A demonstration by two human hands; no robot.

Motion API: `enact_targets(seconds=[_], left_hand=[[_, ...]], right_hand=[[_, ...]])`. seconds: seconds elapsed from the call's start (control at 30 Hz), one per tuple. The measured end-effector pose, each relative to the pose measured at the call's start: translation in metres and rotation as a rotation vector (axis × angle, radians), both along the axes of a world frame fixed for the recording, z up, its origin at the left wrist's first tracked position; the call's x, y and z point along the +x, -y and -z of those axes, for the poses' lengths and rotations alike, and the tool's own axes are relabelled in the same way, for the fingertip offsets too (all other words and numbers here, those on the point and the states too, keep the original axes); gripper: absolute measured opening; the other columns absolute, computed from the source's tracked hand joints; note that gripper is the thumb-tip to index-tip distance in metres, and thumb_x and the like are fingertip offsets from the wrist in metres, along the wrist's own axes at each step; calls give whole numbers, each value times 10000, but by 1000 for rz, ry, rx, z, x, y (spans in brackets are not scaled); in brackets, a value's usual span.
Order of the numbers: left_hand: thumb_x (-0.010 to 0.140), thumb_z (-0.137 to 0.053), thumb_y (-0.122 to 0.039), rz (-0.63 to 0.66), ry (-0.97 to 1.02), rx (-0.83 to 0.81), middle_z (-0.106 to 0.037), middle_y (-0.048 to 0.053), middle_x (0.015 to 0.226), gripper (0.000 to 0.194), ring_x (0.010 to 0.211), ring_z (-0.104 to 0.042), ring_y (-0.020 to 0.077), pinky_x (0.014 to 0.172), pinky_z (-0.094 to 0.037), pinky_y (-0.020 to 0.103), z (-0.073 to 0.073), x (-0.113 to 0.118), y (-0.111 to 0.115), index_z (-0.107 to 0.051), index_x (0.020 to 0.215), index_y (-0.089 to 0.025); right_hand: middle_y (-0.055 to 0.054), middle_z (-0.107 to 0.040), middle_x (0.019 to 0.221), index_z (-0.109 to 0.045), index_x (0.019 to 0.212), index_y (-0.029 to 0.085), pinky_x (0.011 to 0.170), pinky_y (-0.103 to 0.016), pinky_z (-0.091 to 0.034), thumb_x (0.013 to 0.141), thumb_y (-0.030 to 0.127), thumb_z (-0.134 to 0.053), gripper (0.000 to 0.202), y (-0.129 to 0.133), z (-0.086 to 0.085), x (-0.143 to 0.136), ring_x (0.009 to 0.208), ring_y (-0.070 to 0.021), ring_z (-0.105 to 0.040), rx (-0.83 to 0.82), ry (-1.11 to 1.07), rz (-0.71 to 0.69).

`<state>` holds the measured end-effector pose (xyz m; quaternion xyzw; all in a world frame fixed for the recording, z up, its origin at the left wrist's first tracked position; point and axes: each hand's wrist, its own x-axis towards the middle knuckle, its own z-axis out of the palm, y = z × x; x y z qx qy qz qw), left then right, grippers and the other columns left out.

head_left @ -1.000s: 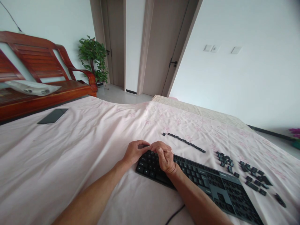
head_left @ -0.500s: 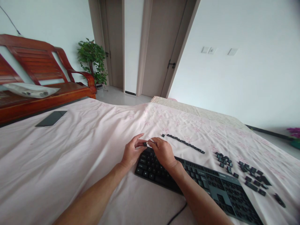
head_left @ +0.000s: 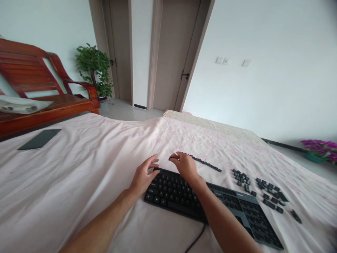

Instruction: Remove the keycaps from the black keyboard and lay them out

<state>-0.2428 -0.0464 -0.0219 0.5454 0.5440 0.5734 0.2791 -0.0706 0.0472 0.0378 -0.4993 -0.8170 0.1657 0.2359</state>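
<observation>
A black keyboard (head_left: 179, 207) lies at a slant on the pink cloth, with keycaps off much of its right side. At its upper left corner is my left hand (head_left: 144, 176), fingers apart, thumb at the edge and nothing held. My right hand (head_left: 184, 165) is pinched just above the keyboard's top edge. Between its fingertips is a small dark keycap (head_left: 170, 159), mostly hidden. A thin pale metal tool, seemingly tweezers (head_left: 174, 151), pokes out over the same hand. Behind it a row of keycaps (head_left: 205, 163) runs off to the right, partly covered by the hand.
Loose keycaps lie in two clusters, one (head_left: 240, 177) beside the keyboard and another (head_left: 271, 193) farther right. A small black object (head_left: 296, 216) lies near them. A dark flat panel (head_left: 40, 139) rests at the left. A cable (head_left: 196, 239) leaves the keyboard's front.
My right hand has moved away from my left, taking the small keycap that was at the left fingertips. My left fingers have spread and dropped to the keyboard corner. The view has turned slightly right.
</observation>
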Motion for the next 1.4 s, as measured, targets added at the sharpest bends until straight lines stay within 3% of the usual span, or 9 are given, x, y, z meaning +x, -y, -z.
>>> enact_targets(seconds=[0.13, 0.3, 0.73, 1.0, 1.07, 1.17, 1.27, 1.4], left_hand=[[787, -581, -158, -42, -98, 28, -668, 49, 1098, 428, 960, -651, 173, 922, -517, 365, 4, -3, -4, -568, 1208, -228], [799, -565, -165, -48, -107, 36, -678, 46, 1054, 382, 939, -656, 168, 894, -526, 349, 8, -5, -6, -584, 1178, -214], [806, -554, -160, -49, -137, 51, -678, 39, 1033, 355, 936, -651, 165, 879, -527, 330, 9, -6, -8, -596, 1155, -212], [846, -510, -179, -41, -165, 54, -678, 36, 1044, 296, 942, -648, 162, 881, -518, 321, 9, -6, -7, -617, 1119, -216], [860, -495, -187, -38, -181, 57, -674, 36, 1049, 280, 952, -640, 162, 883, -511, 312, 7, -6, -6, -628, 1105, -220], [873, -476, -190, -34, -220, 64, -665, 36, 1049, 263, 973, -623, 165, 867, -504, 291, 3, -5, -4, -653, 1064, -225], [862, -478, -174, -26, -243, 58, -656, 36, 1048, 261, 980, -612, 169, 843, -503, 276, -2, -4, -2, -670, 1031, -226], [850, -485, -146, 23, -273, 52, -644, 30, 1071, 274, 1029, -592, 170, 913, -473, 291, -6, -4, 0, -677, 1024, -238]], right_hand=[[-31, -724, 868, -715, 925, 285, 672, -297, -404, 811, 360, -598, 180, -35, 4, 19, 868, -235, -646, -17, 135, 188], [-53, -711, 934, -712, 962, 282, 696, -310, -405, 838, 364, -555, 216, -56, 16, 25, 916, -247, -634, -37, 262, 239], [-62, -713, 953, -720, 969, 267, 678, -292, -406, 837, 347, -542, 236, -63, 29, 21, 920, -240, -631, -52, 269, 240], [-100, -701, 937, -711, 931, 209, 705, -303, -417, 904, 375, -437, 321, -55, 15, 25, 901, -244, -632, -35, 213, 234], [-94, -699, 927, -700, 928, 194, 724, -289, -423, 956, 401, -318, 436, -47, 4, 24, 889, -216, -634, -29, 155, 174], [-63, -696, 918, -687, 910, 195, 779, -263, -422, 989, 414, -205, 535, -29, -12, 20, 885, -170, -628, 20, -8, -80], [-42, -688, 870, -690, 844, 211, 772, -265, -419, 982, 438, -248, 516, -7, -21, 15, 848, -165, -618, 60, -67, -219], [-25, -678, 794, -676, 850, 187, 621, -232, -428, 958, 433, -353, 419, 13, -18, 8, 637, -126, -591, -100, -240, -311]])
